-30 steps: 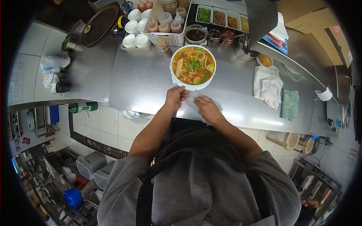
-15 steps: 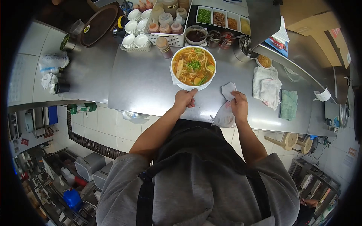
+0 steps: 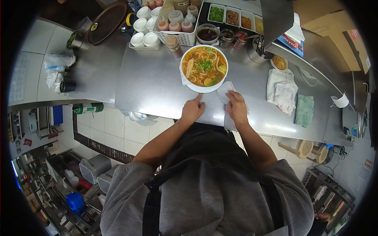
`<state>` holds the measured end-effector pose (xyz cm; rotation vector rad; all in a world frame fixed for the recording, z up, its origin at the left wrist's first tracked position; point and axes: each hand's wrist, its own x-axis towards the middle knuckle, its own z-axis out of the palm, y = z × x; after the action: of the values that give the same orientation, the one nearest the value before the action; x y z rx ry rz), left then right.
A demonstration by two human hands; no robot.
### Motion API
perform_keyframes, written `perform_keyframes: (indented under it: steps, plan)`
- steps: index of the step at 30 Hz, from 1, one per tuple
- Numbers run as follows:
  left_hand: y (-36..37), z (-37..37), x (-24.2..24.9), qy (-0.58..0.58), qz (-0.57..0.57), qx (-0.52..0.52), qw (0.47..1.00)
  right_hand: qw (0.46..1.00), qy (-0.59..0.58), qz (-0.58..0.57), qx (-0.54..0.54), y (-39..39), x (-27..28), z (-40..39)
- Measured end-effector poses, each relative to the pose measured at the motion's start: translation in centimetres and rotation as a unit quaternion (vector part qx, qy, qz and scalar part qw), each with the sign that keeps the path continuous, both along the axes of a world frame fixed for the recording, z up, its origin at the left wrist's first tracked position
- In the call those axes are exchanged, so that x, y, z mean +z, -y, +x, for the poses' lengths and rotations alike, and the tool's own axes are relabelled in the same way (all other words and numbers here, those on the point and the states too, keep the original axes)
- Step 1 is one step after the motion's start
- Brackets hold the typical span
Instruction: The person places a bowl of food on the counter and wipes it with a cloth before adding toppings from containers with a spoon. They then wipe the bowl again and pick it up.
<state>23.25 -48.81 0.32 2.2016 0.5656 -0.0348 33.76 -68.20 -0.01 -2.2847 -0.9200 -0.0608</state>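
A white bowl of noodle soup (image 3: 204, 67), topped with chopped green herbs, stands on a white plate (image 3: 201, 89) on the steel counter. My left hand (image 3: 192, 109) is at the plate's near edge, its index finger stretched out to the rim and the thumb apart from it; the other fingers are curled under. Pinched in the fingers of my right hand (image 3: 237, 108) is a thin white cloth (image 3: 223, 89). Its upper end reaches the plate's right edge, and the rest hangs down under the hand toward the counter's front edge.
Behind the bowl are a squeeze bottle (image 3: 173, 46), a basket of sauce bottles (image 3: 185, 38), small white bowls (image 3: 137, 39) and a tub of dark sauce (image 3: 206, 34). Trays of toppings (image 3: 232, 17) sit farther back. A folded white towel (image 3: 282, 91) and green cloth (image 3: 304, 110) lie right.
My right hand has moved left, bringing the white cloth up to the plate's edge. My left hand has loosened from a pinch at the rim to a pointing index finger.
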Motion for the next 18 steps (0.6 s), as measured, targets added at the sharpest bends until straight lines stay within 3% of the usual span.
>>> perform_keyframes:
  steps: [2,3,5,9,14,16,18]
  plan:
    - [0.6,0.0,0.5,-0.037,0.097,-0.095,0.990,1.000,-0.004,-0.002,-0.007,-0.3,-0.1,0.2]
    - [0.9,0.2,0.9,-0.037,0.097,-0.095,0.990,1.000,-0.008,-0.004,-0.014,-0.3,-0.1,0.3]
    - [1.4,0.4,1.6,0.009,0.100,-0.237,0.966,1.000,0.001,-0.006,-0.026,0.4,-0.2,0.8]
    - [1.8,0.4,2.0,0.033,0.096,-0.227,0.969,0.997,0.029,-0.029,-0.066,2.5,0.3,2.7]
    - [0.3,0.1,0.5,0.042,0.092,-0.084,0.991,0.992,0.087,-0.054,-0.080,2.0,2.2,2.7]
    - [0.2,0.3,0.4,0.050,0.088,-0.074,0.992,0.996,0.084,-0.003,-0.020,0.6,2.6,1.9]
    - [0.1,0.3,0.5,0.060,0.085,-0.064,0.992,0.996,0.078,0.002,-0.035,-0.5,2.2,1.7]
